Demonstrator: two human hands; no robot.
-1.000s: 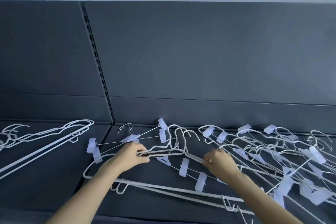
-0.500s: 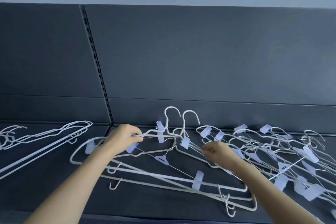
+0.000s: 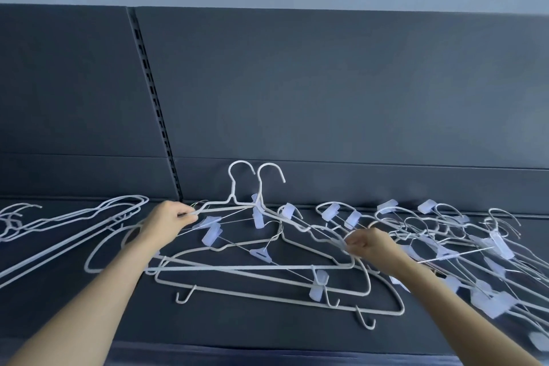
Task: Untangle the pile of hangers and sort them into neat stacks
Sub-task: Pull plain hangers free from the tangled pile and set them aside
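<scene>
Left hand (image 3: 169,219) & right hand (image 3: 372,246) each pinch one end of two white hangers (image 3: 232,187), hooks up, just left of tangled pile (image 3: 502,244).

Head camera looks forward-down, near the shelf (image 3: 252,324)

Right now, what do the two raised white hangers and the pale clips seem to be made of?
White hangers: probably wire with a matte white coating; thin, even bars, no shine. Clips: likely plastic, pale bluish and half see-through. Thin rods carrying the clips: seemingly bare metal, by the glint.
</scene>
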